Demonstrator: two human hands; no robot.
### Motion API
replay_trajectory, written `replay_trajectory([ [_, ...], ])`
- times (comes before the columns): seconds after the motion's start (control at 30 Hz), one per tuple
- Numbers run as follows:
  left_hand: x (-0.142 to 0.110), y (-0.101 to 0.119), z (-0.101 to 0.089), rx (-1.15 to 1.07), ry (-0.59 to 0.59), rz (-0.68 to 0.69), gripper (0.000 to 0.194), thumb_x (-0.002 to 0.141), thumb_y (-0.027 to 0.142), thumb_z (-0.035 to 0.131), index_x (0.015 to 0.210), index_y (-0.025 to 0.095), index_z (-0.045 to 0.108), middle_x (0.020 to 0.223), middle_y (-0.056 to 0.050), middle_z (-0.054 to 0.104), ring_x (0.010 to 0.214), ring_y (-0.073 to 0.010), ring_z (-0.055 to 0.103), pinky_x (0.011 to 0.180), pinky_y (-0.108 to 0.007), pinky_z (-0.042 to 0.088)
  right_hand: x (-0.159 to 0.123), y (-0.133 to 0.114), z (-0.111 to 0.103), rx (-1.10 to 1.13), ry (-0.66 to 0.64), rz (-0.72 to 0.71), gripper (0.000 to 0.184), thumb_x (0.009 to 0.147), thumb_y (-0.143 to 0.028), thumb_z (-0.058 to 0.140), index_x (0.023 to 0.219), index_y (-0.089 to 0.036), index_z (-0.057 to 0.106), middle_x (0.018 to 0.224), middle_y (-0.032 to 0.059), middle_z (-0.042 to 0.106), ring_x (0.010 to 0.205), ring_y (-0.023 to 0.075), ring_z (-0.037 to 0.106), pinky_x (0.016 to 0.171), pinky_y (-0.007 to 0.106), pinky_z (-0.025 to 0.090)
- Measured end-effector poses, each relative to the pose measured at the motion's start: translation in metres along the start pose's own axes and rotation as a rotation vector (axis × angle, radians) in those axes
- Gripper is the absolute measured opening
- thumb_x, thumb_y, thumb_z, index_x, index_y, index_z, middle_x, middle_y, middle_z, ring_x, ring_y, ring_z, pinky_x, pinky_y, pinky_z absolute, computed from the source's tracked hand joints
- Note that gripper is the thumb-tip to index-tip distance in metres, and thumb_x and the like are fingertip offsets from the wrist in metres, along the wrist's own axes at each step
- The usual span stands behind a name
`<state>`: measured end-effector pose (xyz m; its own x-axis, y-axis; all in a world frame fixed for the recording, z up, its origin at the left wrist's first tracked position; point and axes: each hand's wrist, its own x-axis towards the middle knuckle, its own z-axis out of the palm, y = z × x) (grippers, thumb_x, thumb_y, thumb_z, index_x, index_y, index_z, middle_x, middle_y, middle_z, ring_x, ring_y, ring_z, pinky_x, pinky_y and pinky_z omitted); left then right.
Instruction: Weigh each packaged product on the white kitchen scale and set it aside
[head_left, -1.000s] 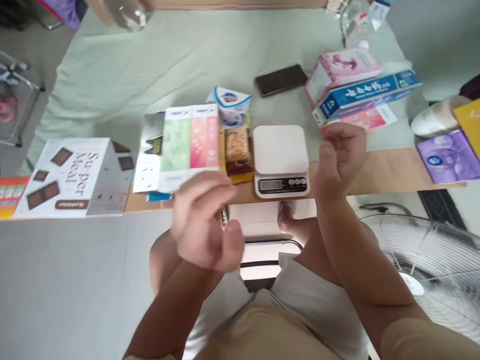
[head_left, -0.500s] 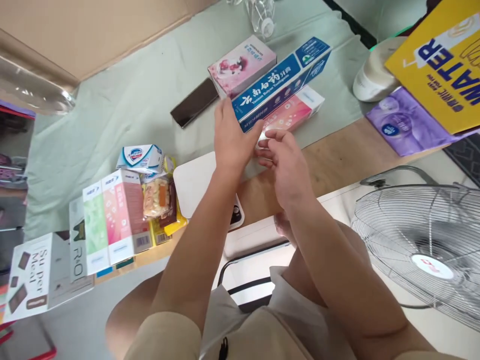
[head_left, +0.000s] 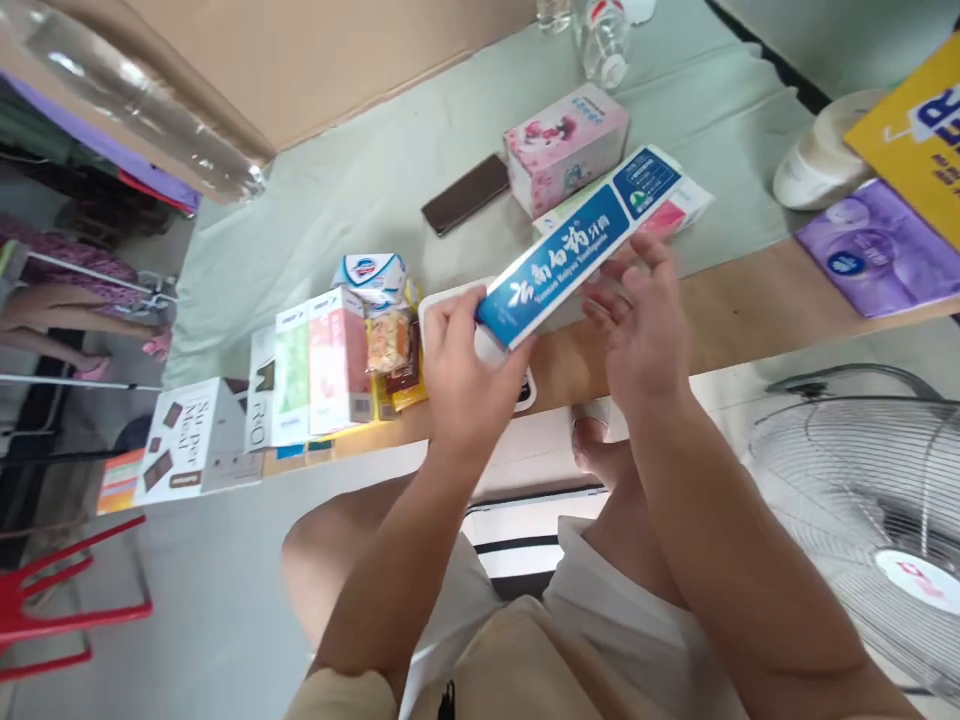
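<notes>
Toothpaste box (head_left: 570, 250): long, slim, blue with white edging. Big white Chinese characters across the upward face, smaller "Yunnan Baiyao Toothpaste" line under them; darker blue panel with small white print and a green-and-white emblem at the far end. Corners look crisp. Box is up off the table, slanting from near left to far right, near end by the white scale (head_left: 490, 350), far end overlapping a pink-red box (head_left: 666, 217) in view. Left hand (head_left: 472, 385) pinches the near end, thumb against fingers. Right hand (head_left: 649, 330) at the lower long edge, fingers loosely spread, half curled; can't tell if touching.
</notes>
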<state>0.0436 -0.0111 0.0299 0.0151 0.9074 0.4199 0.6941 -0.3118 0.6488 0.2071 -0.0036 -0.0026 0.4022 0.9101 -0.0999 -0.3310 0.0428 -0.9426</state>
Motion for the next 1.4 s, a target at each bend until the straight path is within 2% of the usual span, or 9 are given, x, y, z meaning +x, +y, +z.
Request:
replay_trajectory([
  [0.13,-0.072,-0.003,-0.032,0.094,0.218,-0.048,0.049,0.085,0.031,0.081,0.129,0.022,0.061,0.116,-0.008,0.060,0.112,-0.0231,0.069,0.093,-0.038,0.065,-0.038,0.016,0.024,-0.057,-0.248,-0.136,0.059,0.088,-0.053,0.066,0.142,-0.044,0.045,0.144,0.0031,0.055,0.124,0.0234,0.065,0.101,0.045,0.064],
  [0.27,-0.101,-0.012,-0.030,0.120,0.217,-0.272,0.053,0.078,0.028,0.083,0.125,0.022,0.058,0.116,-0.008,0.061,0.104,-0.0230,0.071,0.083,-0.037,0.066,-0.058,0.032,0.054,-0.245,-0.342,-0.161,0.060,0.085,-0.039,0.070,0.143,-0.035,0.053,0.150,0.0057,0.058,0.131,0.0247,0.063,0.109,0.046,0.062],
  [0.47,-0.088,-0.019,-0.017,0.217,0.175,-0.281,0.056,0.074,0.032,0.084,0.124,0.022,0.060,0.108,-0.006,0.058,0.101,-0.0255,0.070,0.082,-0.037,0.061,-0.058,0.038,0.071,-0.466,-0.403,-0.005,0.053,0.085,-0.034,0.065,0.138,-0.030,0.063,0.152,0.0074,0.065,0.128,0.0306,0.070,0.114,0.059,0.058],
  [0.63,-0.074,-0.028,-0.026,0.112,0.063,-0.083,0.056,0.081,0.040,0.078,0.129,0.020,0.058,0.113,-0.009,0.054,0.106,-0.0260,0.065,0.090,-0.039,0.059,-0.052,0.030,0.065,-0.463,-0.350,-0.205,0.040,0.090,-0.032,0.062,0.129,-0.028,0.067,0.153,0.0071,0.064,0.143,0.0282,0.061,0.127,0.057,0.046],
  [0.73,-0.056,-0.040,-0.038,-0.015,0.085,0.145,0.045,0.090,0.043,0.062,0.128,0.018,0.058,0.118,-0.012,0.053,0.111,-0.0264,0.062,0.099,-0.043,0.057,-0.046,0.027,0.060,-0.462,-0.264,-0.333,0.034,0.095,-0.032,0.056,0.127,-0.026,0.065,0.141,0.0075,0.070,0.137,0.0258,0.064,0.125,0.055,0.047],
  [0.8,-0.043,-0.047,-0.044,-0.070,0.059,0.206,0.044,0.095,0.044,0.054,0.130,0.017,0.057,0.125,-0.014,0.053,0.117,-0.0273,0.062,0.107,-0.046,0.054,-0.043,0.026,0.057,-0.447,-0.213,-0.366,0.032,0.097,-0.033,0.054,0.126,-0.027,0.064,0.136,0.0065,0.070,0.134,0.0245,0.065,0.125,0.054,0.047],
  [1.07,-0.036,-0.039,-0.034,-0.150,-0.043,-0.012,0.057,0.099,0.047,0.053,0.150,0.024,0.039,0.160,-0.019,0.047,0.158,-0.0331,0.042,0.132,-0.053,0.036,-0.038,0.020,0.054,-0.448,-0.167,-0.286,0.024,0.097,-0.038,0.059,0.118,-0.031,0.069,0.129,0.0052,0.069,0.132,0.0253,0.065,0.127,0.056,0.046],
  [1.23,-0.042,-0.034,-0.031,-0.236,-0.130,-0.143,0.068,0.097,0.046,0.059,0.156,0.022,0.036,0.170,-0.020,0.041,0.165,-0.0334,0.033,0.131,-0.052,0.040,-0.054,0.014,0.070,-0.357,-0.224,-0.255,0.025,0.096,-0.036,0.061,0.119,-0.032,0.068,0.138,0.0036,0.070,0.136,0.0241,0.065,0.125,0.054,0.049],
  [1.4,-0.047,-0.041,-0.028,-0.310,-0.216,-0.189,0.071,0.099,0.048,0.056,0.160,0.017,0.035,0.176,-0.023,0.032,0.169,-0.0310,0.026,0.132,-0.055,0.037,-0.071,0.015,0.088,-0.318,-0.288,-0.070,0.026,0.091,-0.034,0.063,0.116,-0.032,0.070,0.146,0.0031,0.067,0.142,0.0259,0.062,0.130,0.058,0.041],
])
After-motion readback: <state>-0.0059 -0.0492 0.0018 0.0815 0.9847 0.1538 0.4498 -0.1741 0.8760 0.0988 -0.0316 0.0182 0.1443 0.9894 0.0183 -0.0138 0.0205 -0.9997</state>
